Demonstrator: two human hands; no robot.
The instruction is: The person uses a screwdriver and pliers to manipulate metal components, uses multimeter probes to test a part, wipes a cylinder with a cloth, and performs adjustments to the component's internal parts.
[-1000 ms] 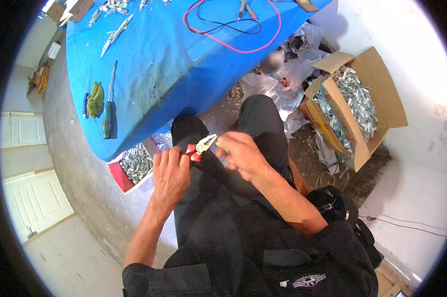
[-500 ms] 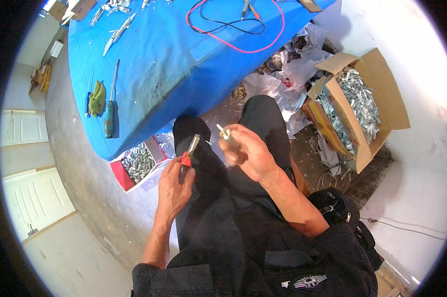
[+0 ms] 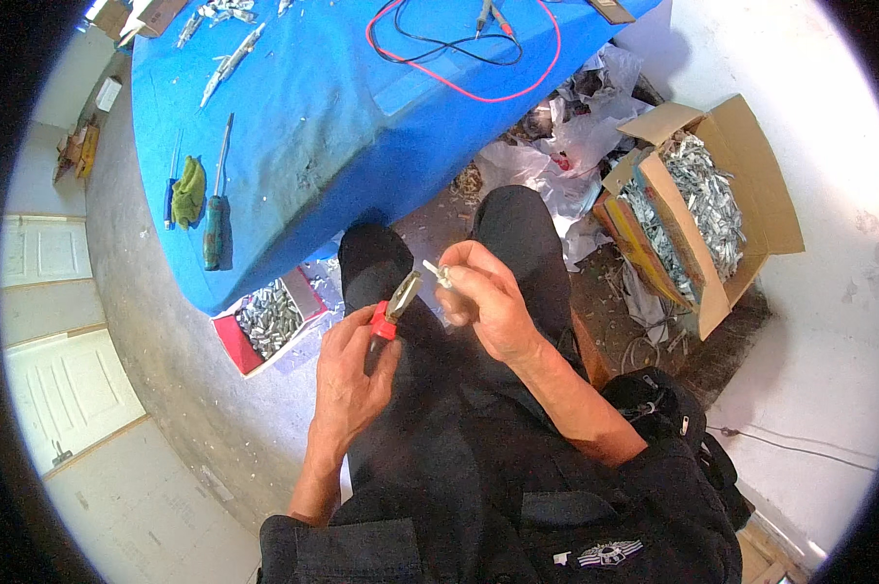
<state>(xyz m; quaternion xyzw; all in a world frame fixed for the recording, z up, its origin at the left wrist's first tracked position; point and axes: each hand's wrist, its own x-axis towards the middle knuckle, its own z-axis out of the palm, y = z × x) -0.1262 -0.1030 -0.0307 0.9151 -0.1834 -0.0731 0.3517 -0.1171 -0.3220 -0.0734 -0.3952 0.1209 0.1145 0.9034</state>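
My left hand [image 3: 354, 368] is closed round the red-and-black handles of a pair of pliers [image 3: 402, 298], its metal jaws pointing up and to the right. In my right hand [image 3: 488, 300] a small pale piece [image 3: 441, 273] with a thin white end is pinched between thumb and fingers; most of it is hidden, and its kind cannot be made out. The plier jaws are close to this piece, with a small gap between them. Both hands are above my lap, over the black trousers.
A blue-covered table [image 3: 293, 127] lies ahead, bearing screwdrivers [image 3: 215, 219], a green cloth [image 3: 188, 193] and red and black test leads [image 3: 439, 58]. Below its left corner is a red box [image 3: 235, 344] of small metal parts. At right stands a cardboard box [image 3: 766, 185] full of grey-white pieces, near plastic bags [image 3: 527, 170].
The pliers have moved right and tilted toward my right hand, bringing the jaws nearer the small pale piece. My right hand has shifted only slightly.
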